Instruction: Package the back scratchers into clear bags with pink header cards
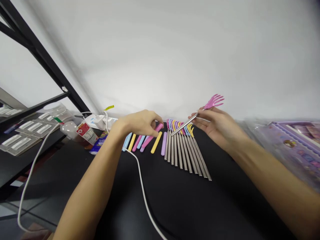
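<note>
My right hand (pixel 217 125) is closed on a back scratcher (pixel 200 113) with a pink claw-shaped head and a thin metal rod, held tilted above the table. Below it lies a row of several more metal scratchers (pixel 186 150) with coloured heads, side by side on the black table (pixel 175 200). My left hand (pixel 140 123) pinches a pink rubber grip sleeve (pixel 153 136) lying among several loose blue, yellow, pink and purple sleeves (pixel 140 141).
A white cable (pixel 142 186) runs across the table toward a white charger (pixel 96 121). A plastic bottle (pixel 75 130) lies at the left by a black metal rack (pixel 50 66) with clear packets. Purple boxed packaging (pixel 295 143) sits at the right.
</note>
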### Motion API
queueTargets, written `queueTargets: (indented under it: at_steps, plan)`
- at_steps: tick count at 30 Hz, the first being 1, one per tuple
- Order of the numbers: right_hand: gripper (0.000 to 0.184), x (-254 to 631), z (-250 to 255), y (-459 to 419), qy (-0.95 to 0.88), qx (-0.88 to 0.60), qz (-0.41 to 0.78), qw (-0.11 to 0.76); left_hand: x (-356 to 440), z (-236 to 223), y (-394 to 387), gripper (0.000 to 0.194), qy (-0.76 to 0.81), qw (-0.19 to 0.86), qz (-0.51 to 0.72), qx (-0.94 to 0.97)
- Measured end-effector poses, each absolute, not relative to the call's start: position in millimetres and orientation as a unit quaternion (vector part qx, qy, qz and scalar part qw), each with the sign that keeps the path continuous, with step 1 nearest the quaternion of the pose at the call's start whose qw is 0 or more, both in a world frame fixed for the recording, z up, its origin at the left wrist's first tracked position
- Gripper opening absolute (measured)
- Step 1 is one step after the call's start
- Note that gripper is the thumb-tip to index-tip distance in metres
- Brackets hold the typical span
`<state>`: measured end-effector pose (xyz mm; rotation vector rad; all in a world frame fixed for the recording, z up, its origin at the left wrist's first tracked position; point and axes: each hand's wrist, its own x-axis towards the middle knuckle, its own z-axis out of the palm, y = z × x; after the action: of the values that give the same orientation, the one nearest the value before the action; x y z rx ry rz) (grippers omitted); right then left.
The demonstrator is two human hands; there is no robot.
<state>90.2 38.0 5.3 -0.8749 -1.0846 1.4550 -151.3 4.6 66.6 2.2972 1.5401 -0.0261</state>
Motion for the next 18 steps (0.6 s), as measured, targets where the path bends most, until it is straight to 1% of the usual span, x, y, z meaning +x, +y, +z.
queueTargets:
  at_steps: [3,7,14,18]
  plan:
    - [0.010,101,15,35,-0.466,-0.369,0.582,0.554,-136,64,0,0.043,0.493,0.247,0.015,0.834]
    - [0.016,118,26,30,-0.473,-0.365,0.533,0.599,-121,59,-2,0.047,0.453,0.309,0.039,0.835]
    - [0.021,139,30,32,-0.478,-0.337,0.484,0.651,-101,38,4,0.034,0.352,0.397,0.161,0.832]
    - [0.023,147,33,35,-0.496,-0.309,0.465,0.665,-93,32,5,0.035,0.343,0.393,0.198,0.830]
